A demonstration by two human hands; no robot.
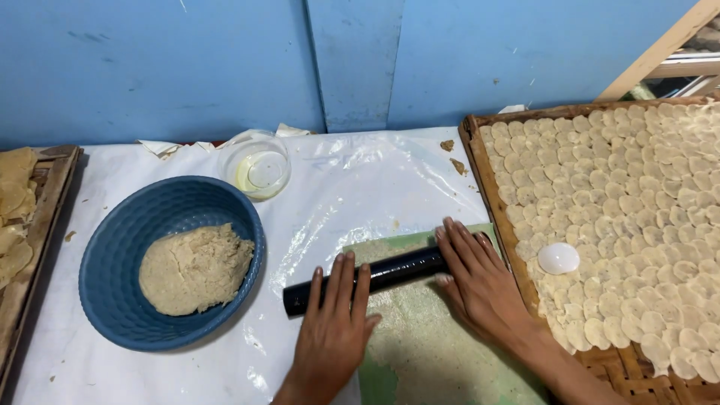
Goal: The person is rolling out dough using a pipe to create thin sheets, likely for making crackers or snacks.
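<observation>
A black cylindrical roller (pixel 390 273) lies across a green board (pixel 420 352) covered with a thin sheet of pale dough. My left hand (pixel 335 322) rests flat on the roller's left part, fingers straight and pointing away. My right hand (pixel 478 281) presses flat on the roller's right end, fingers spread. Left of the board stands a blue bowl (pixel 120 247) holding a lump of beige dough (pixel 195 268).
A woven bamboo tray (pixel 491 187) at the right carries several thin pale dough discs and a small white round cutter (pixel 558 258). A small glass bowl of yellowish liquid (pixel 259 169) stands behind. Another tray (pixel 30 270) with dough pieces sits at the left edge. White plastic covers the table.
</observation>
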